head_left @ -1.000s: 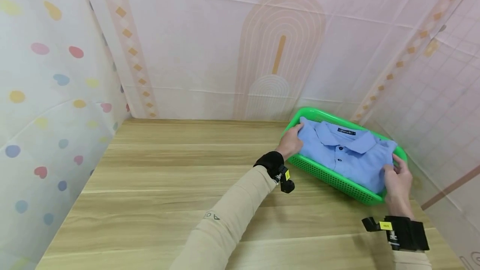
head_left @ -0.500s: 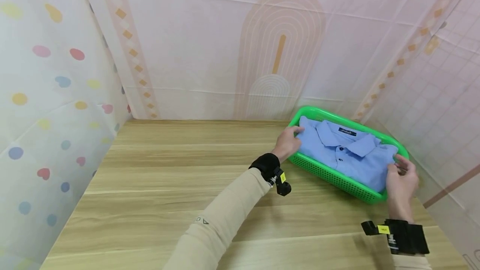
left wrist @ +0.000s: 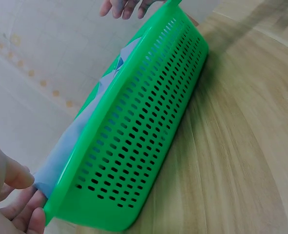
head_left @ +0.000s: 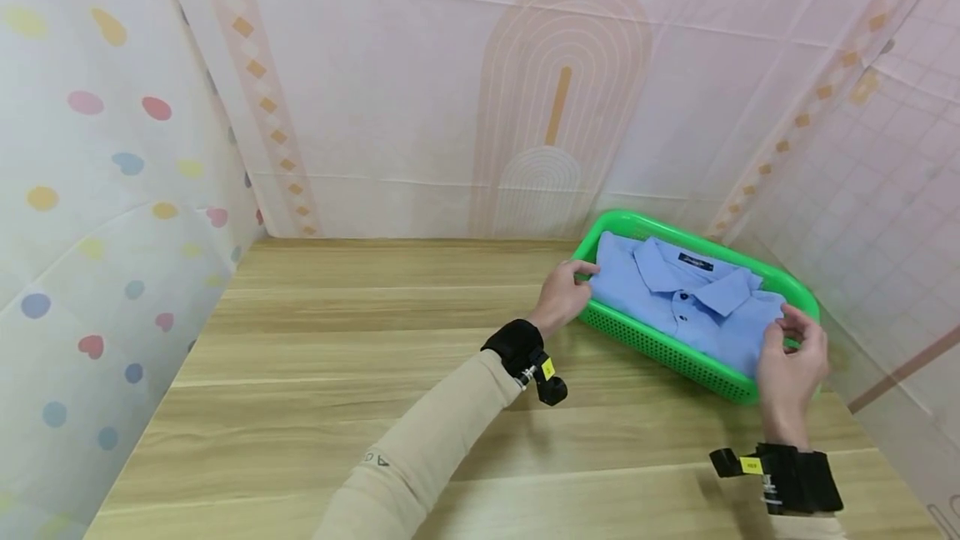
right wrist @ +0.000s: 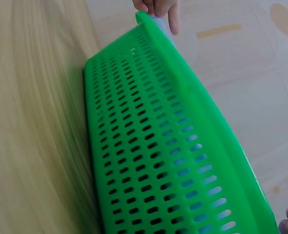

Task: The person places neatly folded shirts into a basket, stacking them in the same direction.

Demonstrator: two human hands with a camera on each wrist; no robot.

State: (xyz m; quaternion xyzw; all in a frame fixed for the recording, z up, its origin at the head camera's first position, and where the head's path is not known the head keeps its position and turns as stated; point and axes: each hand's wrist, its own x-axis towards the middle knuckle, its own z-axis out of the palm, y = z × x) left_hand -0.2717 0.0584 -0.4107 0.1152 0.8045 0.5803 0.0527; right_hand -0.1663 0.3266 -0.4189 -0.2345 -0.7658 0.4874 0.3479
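Observation:
A folded light-blue collared shirt [head_left: 652, 294] with dark buttons and a black neck label lies in a green plastic basket [head_left: 667, 348] with perforated sides. At the basket's left end is my left hand [head_left: 561, 294], fingertips right at the shirt's edge and the rim. In the left wrist view the thumb [left wrist: 19, 176] stands apart from the fingers, which reach over the rim beside the cloth. My right hand [head_left: 793, 361] hovers over the basket's right end with loosely bent fingers near the shirt's corner. The left wrist view shows those fingertips [left wrist: 126, 9] hanging above the rim.
The basket stands on a wood-grain table [head_left: 337, 357] at its back right. A patterned cloth backdrop [head_left: 405, 107] rises behind it, with more cloth [head_left: 885, 232] close on the right. Both wrists carry black straps with small cameras [head_left: 552, 390].
My left hand has drawn slightly left and toward me from the shirt's edge. The right hand's fingers have loosened at the corner, and the shirt's right side sits a little further inside the basket.

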